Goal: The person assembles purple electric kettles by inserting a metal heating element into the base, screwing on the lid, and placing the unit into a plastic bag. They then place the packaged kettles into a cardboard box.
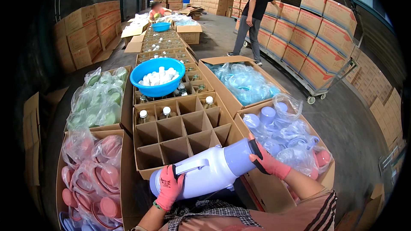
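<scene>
A lavender thermos flask (205, 169) lies tilted in front of me, its cup-shaped lid (238, 157) toward the right. My left hand (170, 186), in a pink and black glove, grips the flask near its base, beside the handle. The gloved right hand (267, 160) is closed around the lid end, with part of its fingers hidden behind it. Just beyond the flask stands a divided carton (171, 145). Three clear vessels with white caps (166, 111) occupy cells in its back part.
Open cartons hold pink parts (109, 207), green parts (100, 98), lavender parts (268, 115) and blue parts (244, 81) in plastic bags. A blue basin (139, 77) contains white caps. One person (257, 13) stands near a cart of stacked boxes (319, 42); another person (157, 12) sits far back.
</scene>
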{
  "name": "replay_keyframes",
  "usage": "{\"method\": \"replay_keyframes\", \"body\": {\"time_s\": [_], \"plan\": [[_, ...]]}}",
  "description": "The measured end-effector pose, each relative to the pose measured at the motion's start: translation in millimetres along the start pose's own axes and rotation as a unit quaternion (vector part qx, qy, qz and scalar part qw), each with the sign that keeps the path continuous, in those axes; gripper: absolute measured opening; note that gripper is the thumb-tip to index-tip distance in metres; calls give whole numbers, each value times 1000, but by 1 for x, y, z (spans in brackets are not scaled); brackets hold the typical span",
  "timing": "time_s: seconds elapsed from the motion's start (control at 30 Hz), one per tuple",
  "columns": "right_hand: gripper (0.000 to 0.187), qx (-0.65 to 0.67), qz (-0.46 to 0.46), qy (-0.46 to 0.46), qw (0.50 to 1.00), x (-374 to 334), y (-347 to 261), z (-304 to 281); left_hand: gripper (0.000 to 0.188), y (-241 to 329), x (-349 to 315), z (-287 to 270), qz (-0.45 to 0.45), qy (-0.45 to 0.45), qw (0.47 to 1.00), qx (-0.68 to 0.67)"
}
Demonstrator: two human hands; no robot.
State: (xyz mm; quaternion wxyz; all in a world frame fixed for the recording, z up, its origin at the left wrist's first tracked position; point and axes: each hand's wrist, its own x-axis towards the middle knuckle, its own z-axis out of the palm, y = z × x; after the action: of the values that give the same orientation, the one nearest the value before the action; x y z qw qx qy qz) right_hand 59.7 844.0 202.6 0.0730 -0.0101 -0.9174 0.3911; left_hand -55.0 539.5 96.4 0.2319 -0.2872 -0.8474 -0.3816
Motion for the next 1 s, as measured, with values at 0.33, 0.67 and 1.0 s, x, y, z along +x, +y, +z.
{"method": "replay_keyframes", "body": {"time_s": [0.33, 0.67, 1.0], "plan": [[86, -129, 188, -203, 952, 4, -14, -24, 42, 0, 1, -4, -13, -22, 1000, -16], [96, 1, 45, -112, 993, 6, -8, -15, 46, -5, -5, -2, -24, -22, 999, 5], [91, 85, 41, -93, 991, 23, -23, -14, 49, -9, -7, 1, -62, -63, 996, -1]]}}
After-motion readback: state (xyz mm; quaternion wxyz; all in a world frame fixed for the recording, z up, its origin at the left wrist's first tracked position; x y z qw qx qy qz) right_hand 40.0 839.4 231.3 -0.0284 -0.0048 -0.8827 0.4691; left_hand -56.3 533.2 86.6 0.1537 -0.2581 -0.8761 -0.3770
